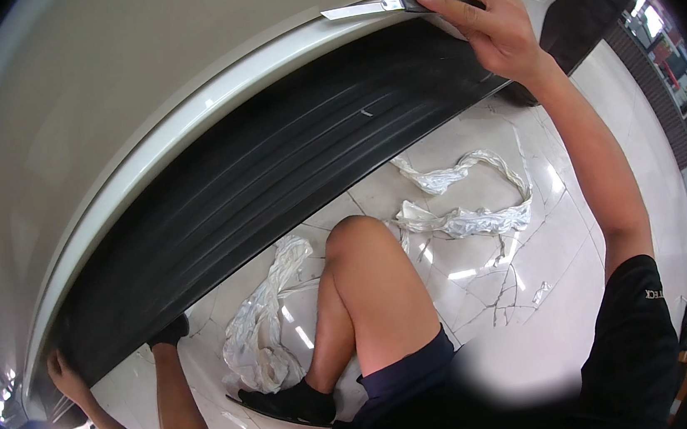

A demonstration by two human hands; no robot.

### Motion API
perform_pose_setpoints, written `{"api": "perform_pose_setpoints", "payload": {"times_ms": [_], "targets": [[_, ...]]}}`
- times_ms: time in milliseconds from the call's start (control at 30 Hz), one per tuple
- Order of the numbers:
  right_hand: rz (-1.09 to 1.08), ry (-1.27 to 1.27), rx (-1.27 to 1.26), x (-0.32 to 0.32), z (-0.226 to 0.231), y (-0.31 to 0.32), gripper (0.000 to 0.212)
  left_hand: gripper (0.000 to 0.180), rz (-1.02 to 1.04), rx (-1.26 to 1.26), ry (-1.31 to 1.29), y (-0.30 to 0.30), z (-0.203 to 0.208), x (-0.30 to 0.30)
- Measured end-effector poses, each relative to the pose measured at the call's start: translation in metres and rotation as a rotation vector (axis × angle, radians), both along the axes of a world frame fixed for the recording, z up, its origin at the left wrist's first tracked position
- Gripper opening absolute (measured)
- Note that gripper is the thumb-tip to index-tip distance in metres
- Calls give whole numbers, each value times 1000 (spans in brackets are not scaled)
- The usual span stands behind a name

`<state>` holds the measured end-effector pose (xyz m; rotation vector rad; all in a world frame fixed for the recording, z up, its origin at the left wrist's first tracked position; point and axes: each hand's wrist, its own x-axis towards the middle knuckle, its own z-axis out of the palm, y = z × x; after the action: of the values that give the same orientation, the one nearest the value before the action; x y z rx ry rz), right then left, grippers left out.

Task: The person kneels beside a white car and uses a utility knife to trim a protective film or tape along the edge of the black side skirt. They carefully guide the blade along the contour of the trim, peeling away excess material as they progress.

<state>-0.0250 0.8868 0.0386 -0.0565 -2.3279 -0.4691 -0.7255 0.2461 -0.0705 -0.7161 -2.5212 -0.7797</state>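
A white car body (138, 94) fills the upper left, with a black ribbed lower trim (272, 172) running along its bottom edge. My right hand (487, 28) grips a utility knife (376, 7) whose bare blade lies flat against the white panel just above the trim. My left hand (66, 379) holds the bottom edge of the black trim at the far lower left, fingers curled under it. My bare knee (359, 246) is raised between the two arms.
Crumpled strips of clear film (461, 219) lie on the glossy white tiled floor (534, 278), and another bunch of film (260, 332) lies by my black shoe (288, 404). Shelving and equipment stand at the far right (670, 54).
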Motion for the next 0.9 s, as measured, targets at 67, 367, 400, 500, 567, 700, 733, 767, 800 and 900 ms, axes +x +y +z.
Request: {"api": "perform_pose_setpoints", "payload": {"times_ms": [67,367,400,500,567,700,733,767,800,900], "targets": [[5,12,-23,7,-2,7,59,38,-14,-8,19,-12,-1,-9],[-44,28,-74,44,-2,30,56,49,40,-104,-5,-15,1,-8],[-41,33,-72,47,-1,32,56,50,46,-115,-3,-12,0,-10],[-54,37,-70,60,0,36,55,49,66,-130,22,-14,-1,-10],[-76,36,-83,69,-1,41,56,47,78,-117,58,-15,-3,-10],[-93,58,-126,86,-5,54,56,51,104,-149,24,-18,4,-11],[-87,70,-135,89,-6,58,56,51,119,-145,33,-20,5,-10],[-97,65,-148,94,-6,61,56,52,132,-139,35,-18,3,-7],[-107,61,-161,101,-6,65,56,51,102,-138,31,-16,1,-6],[-128,58,-198,115,-7,72,56,51,57,-143,27,-7,-6,0]]}}
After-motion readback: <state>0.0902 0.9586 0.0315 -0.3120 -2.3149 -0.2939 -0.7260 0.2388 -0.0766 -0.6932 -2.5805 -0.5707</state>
